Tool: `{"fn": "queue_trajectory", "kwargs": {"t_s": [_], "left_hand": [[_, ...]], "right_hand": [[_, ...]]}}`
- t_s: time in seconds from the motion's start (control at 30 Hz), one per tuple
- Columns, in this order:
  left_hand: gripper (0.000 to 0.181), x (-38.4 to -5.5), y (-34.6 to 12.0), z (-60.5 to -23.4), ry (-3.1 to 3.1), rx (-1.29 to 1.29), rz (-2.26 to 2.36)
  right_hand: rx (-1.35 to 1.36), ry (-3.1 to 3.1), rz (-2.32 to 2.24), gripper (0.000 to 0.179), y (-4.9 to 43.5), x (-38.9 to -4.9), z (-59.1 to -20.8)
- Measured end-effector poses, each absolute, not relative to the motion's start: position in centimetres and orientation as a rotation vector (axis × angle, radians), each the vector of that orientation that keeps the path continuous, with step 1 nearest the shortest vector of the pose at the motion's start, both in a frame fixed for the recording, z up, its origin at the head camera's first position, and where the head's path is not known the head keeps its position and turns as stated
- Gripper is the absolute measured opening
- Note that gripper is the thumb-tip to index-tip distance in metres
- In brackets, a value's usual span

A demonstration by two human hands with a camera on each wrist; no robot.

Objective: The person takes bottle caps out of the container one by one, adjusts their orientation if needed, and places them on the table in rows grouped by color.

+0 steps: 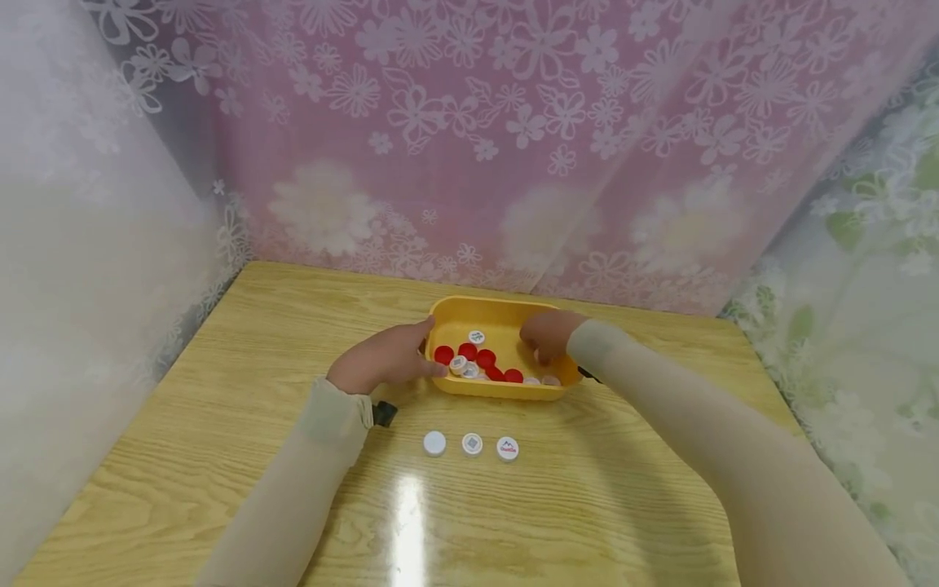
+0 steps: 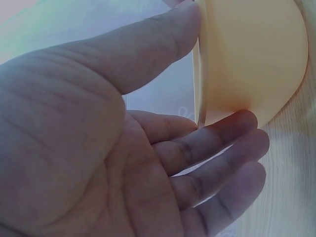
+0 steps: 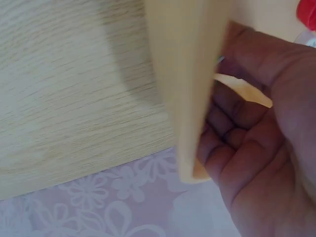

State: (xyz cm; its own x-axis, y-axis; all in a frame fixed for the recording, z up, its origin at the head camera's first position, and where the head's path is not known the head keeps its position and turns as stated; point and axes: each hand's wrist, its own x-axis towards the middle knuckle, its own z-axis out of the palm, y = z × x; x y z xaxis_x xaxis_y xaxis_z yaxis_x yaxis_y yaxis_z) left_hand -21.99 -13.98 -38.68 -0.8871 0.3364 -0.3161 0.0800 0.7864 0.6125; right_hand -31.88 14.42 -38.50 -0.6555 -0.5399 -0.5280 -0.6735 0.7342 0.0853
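Note:
A yellow plastic bin (image 1: 499, 392) holds several red bottle caps (image 1: 486, 358) and white bottle caps (image 1: 477, 337), mostly gathered along its front left. My left hand (image 1: 389, 356) grips the bin's left end, thumb at the rim and fingers against the outer wall (image 2: 247, 59). Inside the right end, my right hand (image 1: 552, 333) reaches down with curled fingers. A small pale edge, seemingly a bottle cap (image 3: 220, 59), shows between its thumb and fingers, mostly hidden by the bin wall.
Three white caps lie in a row on the wooden table in front of the bin: a plain cap (image 1: 434, 443), a cap with a grey diamond (image 1: 473, 444) and a cap with a printed logo (image 1: 507, 448). A floral curtain (image 1: 469, 163) hangs behind the table.

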Motion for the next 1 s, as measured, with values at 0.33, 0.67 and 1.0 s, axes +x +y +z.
{"fn": "queue_trajectory", "kwargs": {"t_s": [0.33, 0.67, 1.0], "left_hand": [[0.100, -21.8, -14.1, -38.7, 2.574, 0.377, 0.850], [0.100, -21.8, -14.2, -38.6, 2.580, 0.400, 0.827], [0.099, -22.0, -14.1, -38.8, 2.579, 0.411, 0.848]], "right_hand": [[-0.917, 2.533, 0.306, 0.008, 15.3, -32.0, -38.6], [-1.163, 3.046, -0.356, 0.021, 15.3, -25.5, -35.8], [-1.779, 2.995, -0.392, 0.021, 18.3, -15.3, -38.5]]}}
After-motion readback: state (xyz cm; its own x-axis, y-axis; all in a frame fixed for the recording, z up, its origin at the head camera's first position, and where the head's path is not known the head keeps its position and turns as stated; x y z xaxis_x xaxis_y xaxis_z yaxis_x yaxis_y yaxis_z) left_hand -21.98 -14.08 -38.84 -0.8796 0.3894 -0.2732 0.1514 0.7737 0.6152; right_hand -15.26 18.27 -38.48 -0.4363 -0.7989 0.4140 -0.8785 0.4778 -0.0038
